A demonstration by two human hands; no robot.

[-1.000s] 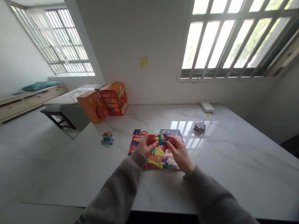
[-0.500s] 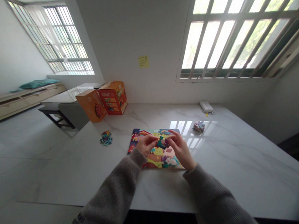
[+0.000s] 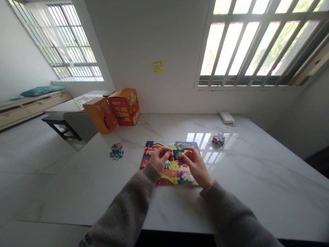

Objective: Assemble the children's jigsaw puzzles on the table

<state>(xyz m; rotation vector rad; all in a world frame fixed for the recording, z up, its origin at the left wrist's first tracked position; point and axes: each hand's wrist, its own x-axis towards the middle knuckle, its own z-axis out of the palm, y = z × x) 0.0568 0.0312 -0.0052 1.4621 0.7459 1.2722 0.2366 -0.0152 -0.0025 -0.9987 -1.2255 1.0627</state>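
Note:
A dark green puzzle piece with a pink patch [image 3: 177, 154] is held up over a colourful jigsaw puzzle [image 3: 170, 179] on the table. My right hand [image 3: 196, 166] pinches its right side between thumb and fingers. Closed at the piece's left edge are the fingertips of my left hand [image 3: 160, 159]; their exact contact is hard to make out. Beneath both hands, the jigsaw shows a red barn, dark blue corners and a white animal near the lower right. My hands cover part of its middle.
Left of the jigsaw lies a pile of loose puzzle pieces [image 3: 116, 152]. Another stack of pieces [image 3: 218, 139] sits to the right, with a white device [image 3: 227, 117] behind it. Two orange boxes [image 3: 124, 107] stand at the back left. A yellow note [image 3: 158, 67] is on the wall.
The puzzle piece has turned and now stands more upright between my hands. My right fingers have shifted slightly on it. The jigsaw and the loose piles have stayed in place.

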